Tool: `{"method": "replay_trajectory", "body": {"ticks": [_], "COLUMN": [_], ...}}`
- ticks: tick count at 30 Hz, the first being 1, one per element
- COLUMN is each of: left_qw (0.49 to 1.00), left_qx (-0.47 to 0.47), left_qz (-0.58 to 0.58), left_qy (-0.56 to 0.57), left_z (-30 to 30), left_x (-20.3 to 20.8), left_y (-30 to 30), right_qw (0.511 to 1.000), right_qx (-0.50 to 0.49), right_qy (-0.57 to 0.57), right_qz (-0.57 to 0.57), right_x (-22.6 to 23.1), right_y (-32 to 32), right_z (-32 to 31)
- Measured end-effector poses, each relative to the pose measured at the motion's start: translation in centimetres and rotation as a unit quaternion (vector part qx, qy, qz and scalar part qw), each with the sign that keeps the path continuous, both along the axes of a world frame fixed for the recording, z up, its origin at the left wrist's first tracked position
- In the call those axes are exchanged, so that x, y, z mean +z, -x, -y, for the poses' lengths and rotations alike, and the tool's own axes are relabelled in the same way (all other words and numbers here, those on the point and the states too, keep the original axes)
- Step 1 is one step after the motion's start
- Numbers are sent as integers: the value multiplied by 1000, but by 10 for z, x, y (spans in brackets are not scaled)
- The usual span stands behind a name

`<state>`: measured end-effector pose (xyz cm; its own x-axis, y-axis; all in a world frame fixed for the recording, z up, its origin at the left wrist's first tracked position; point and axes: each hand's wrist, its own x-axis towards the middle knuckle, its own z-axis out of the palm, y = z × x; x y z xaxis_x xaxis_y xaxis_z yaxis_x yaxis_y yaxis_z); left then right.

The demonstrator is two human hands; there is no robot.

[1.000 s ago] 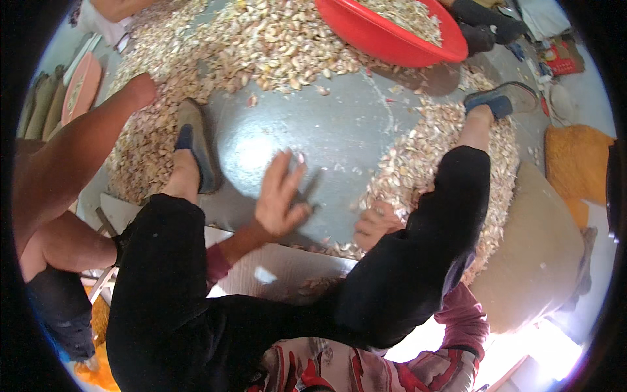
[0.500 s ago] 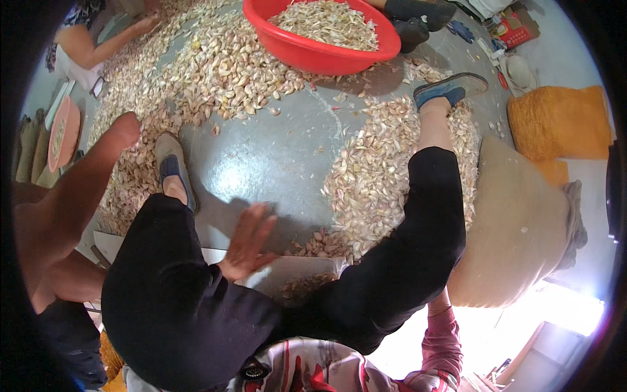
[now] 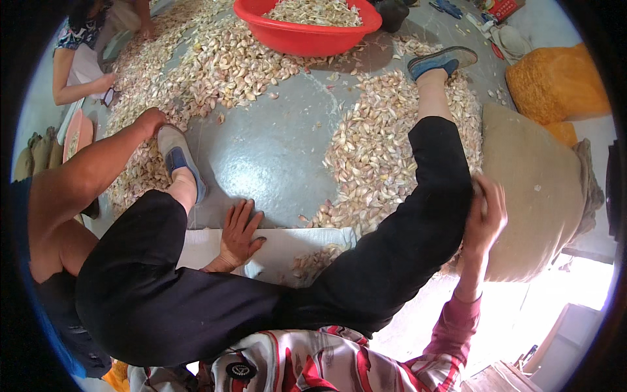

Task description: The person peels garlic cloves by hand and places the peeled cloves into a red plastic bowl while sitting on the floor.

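Note:
My left hand (image 3: 238,236) is open, its fingers spread over the edge of a white sheet (image 3: 209,247) between my legs, and holds nothing. Small cloves and husks (image 3: 315,264) lie on that sheet, partly behind my right thigh. Against the outer side of my right knee is my right hand (image 3: 486,212). Its fingers are loosely bent and apart; nothing shows in them, though some fingertips are hidden. Beyond my right leg and under my right shoe (image 3: 444,63) spreads a pile of garlic cloves (image 3: 369,140). My left shoe (image 3: 175,153) stands beside a larger spread of cloves (image 3: 225,65).
A red basin (image 3: 307,36) with pale peelings stands at the far side. A full tan sack (image 3: 532,189) and an orange sack (image 3: 555,81) are on the right. At left, a co-worker's arm (image 3: 85,170) reaches toward the cloves; another person (image 3: 78,68) crouches farther off.
My right hand has come up from behind my right leg to the outside of the knee. My left hand has lowered onto the sheet's edge. The view has shifted, and my left leg has moved slightly.

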<state>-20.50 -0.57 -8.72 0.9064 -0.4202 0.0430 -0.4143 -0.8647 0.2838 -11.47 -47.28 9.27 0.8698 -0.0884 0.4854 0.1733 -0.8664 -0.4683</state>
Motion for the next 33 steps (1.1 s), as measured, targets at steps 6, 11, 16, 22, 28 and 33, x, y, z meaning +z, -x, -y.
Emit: {"method": "replay_trajectory", "body": {"ticks": [6, 11, 16, 22, 28, 33], "left_qw": [1000, 999, 1000, 1000, 999, 994], "left_qx": [2, 5, 6, -2, -2, 21], "left_qz": [3, 19, -3, 22, 30, -25], "left_qy": [8, 38, 28, 7, 18, 100], "left_z": [7, 7, 12, -8, -4, -12], "left_x": [4, 5, 1, -3, -9, -55], "left_y": [-5, -2, -4, 10, 8, -1], "right_qw": [924, 920, 933, 976, 985, 971], "right_qx": [326, 264, 199, 54, 40, -43], "right_qy": [91, 246, 199, 109, -140, -203], "right_qz": [-177, -151, -226, -179, 96, 119], "right_x": [-62, -163, -173, -113, -13, -14], "right_y": [-122, -166, -144, -123, -33, 33], "right_z": [-138, -204, -198, -178, -130, -95]}}
